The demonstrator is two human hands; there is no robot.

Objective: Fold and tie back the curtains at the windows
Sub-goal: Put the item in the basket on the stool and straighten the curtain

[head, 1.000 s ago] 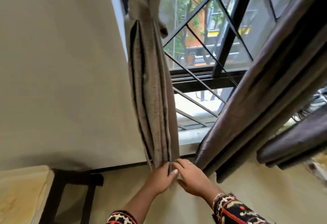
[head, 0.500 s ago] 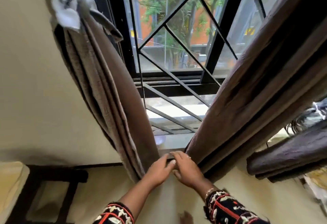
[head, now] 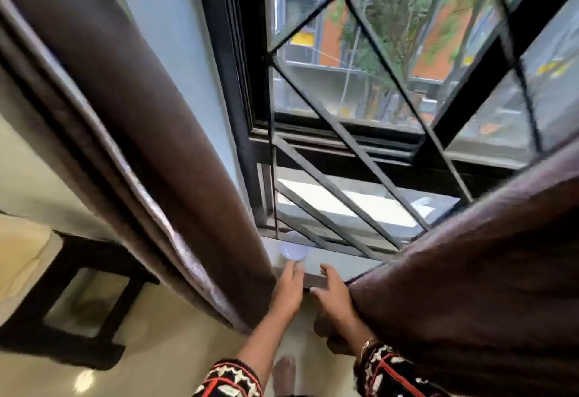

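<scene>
A brown left curtain point(head: 141, 133) hangs in folds from the upper left down to its hem near my left hand point(head: 286, 291). That hand is beside the hem with fingers stretched toward the window sill point(head: 338, 263), holding nothing. A second brown curtain point(head: 476, 274) drapes across the lower right. My right hand point(head: 333, 298) lies against its left edge with fingers extended over the sill's front edge; whether it holds cloth is unclear. Both hands are close together below the barred window point(head: 391, 89).
A small pale round lid point(head: 294, 252) sits on the sill just above my left hand. A dark wooden frame point(head: 78, 302) stands on the floor at lower left beside a pale cushion point(head: 22, 258). Black diagonal bars cross the window.
Both hands have let go of the left curtain's hem and moved up to the sill. The view has moved closer to the window, so the left curtain now looms larger.
</scene>
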